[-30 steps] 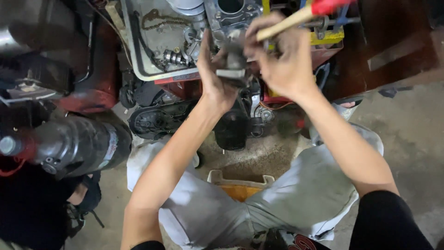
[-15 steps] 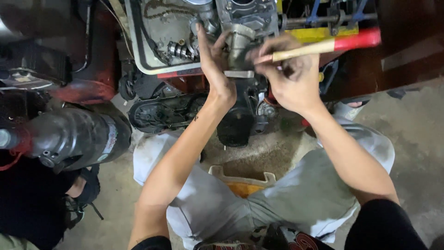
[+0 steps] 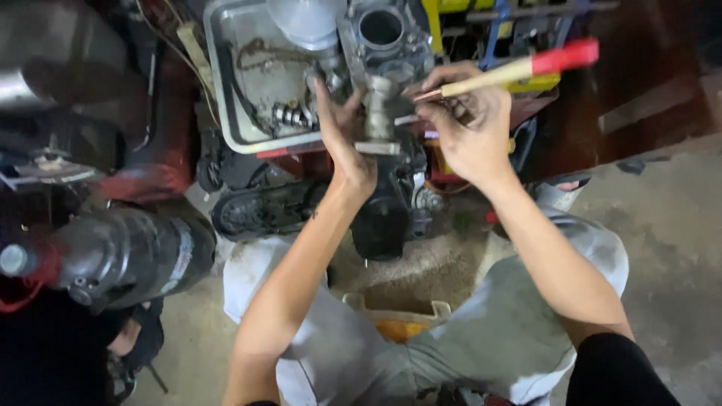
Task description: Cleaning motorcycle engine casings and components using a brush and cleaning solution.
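My left hand [image 3: 344,134] grips a small grey metal engine part [image 3: 377,113] from its left side, fingers pointing up. My right hand [image 3: 466,124] holds a brush with a pale wooden handle and red end [image 3: 519,68], its tip touching the right side of that metal part. Both hands work above a dark engine block [image 3: 383,207]. Just behind the part stands a grey cylinder casting with a round bore [image 3: 382,30].
A grey metal tray [image 3: 226,90] with a chain, a spring and small parts sits at the back left. A dark motorcycle exhaust [image 3: 128,252] lies at the left. My knees in pale trousers [image 3: 526,331] straddle a small box [image 3: 398,319] on the concrete floor.
The view has shifted so the hands sit lower in frame. My right hand lowered the brush from raised to nearly level, its tip now at the metal part. My left hand stays on the part.
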